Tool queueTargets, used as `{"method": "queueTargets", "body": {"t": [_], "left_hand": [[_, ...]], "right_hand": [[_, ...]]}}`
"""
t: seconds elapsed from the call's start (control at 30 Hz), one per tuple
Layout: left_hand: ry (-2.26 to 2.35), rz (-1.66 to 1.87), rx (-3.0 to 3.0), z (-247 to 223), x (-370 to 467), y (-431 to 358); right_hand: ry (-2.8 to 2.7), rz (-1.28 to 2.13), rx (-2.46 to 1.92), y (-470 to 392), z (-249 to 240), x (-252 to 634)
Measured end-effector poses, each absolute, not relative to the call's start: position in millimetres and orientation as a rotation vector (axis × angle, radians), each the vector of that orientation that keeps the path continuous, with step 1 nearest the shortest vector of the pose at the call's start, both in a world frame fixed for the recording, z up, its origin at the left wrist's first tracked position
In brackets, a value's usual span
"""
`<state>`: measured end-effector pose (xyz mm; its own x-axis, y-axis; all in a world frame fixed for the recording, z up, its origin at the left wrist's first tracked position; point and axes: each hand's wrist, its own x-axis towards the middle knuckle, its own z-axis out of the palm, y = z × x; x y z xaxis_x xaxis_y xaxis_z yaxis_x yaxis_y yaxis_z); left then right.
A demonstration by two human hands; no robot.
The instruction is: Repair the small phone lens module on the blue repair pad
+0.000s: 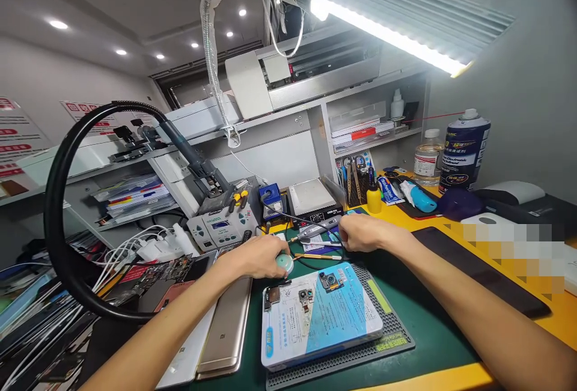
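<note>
My left hand [267,256] is closed round the edge of a small round pale-green container [283,263], just behind the blue-and-white box. The fingers of my right hand [360,232] are curled beside the end of a grey pen-shaped tool [318,230]; what they hold, if anything, is hidden. Between my hands lies a thin tool with an orange handle [318,256]. Several small camera modules, one of them large [331,280], rest on the blue-and-white box [297,331], which sits on a grey perforated mat [396,343].
Gold phone [225,325] and white phone lie left of the box. A black tablet [478,265] is at the right. Behind stand a grey station [223,229], a yellow bottle [374,199] and a blue spray can [465,151]. A black hose [49,199] loops at the left.
</note>
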<state>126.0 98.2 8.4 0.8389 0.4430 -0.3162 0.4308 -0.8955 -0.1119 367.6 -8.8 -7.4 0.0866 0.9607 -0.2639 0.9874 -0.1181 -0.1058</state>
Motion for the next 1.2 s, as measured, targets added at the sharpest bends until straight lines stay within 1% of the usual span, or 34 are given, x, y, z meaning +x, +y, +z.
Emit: {"method": "queueTargets", "body": {"t": [0.2, 0.53, 0.83, 1.2], "left_hand": [[-0.737, 0.633, -2.927, 13, 127, 92], [-0.717, 0.708, -2.971, 17, 126, 92], [-0.762, 0.706, -2.961, 20, 122, 97], [-0.757, 0.593, -2.971, 14, 118, 99]], "right_hand": [[2.028, -0.395, 2.225, -6, -13, 371], [2.037, -0.423, 2.22, -8, -8, 370], [2.061, -0.464, 2.221, -7, -11, 372], [2.102, -0.502, 2.213, -7, -11, 372]]}}
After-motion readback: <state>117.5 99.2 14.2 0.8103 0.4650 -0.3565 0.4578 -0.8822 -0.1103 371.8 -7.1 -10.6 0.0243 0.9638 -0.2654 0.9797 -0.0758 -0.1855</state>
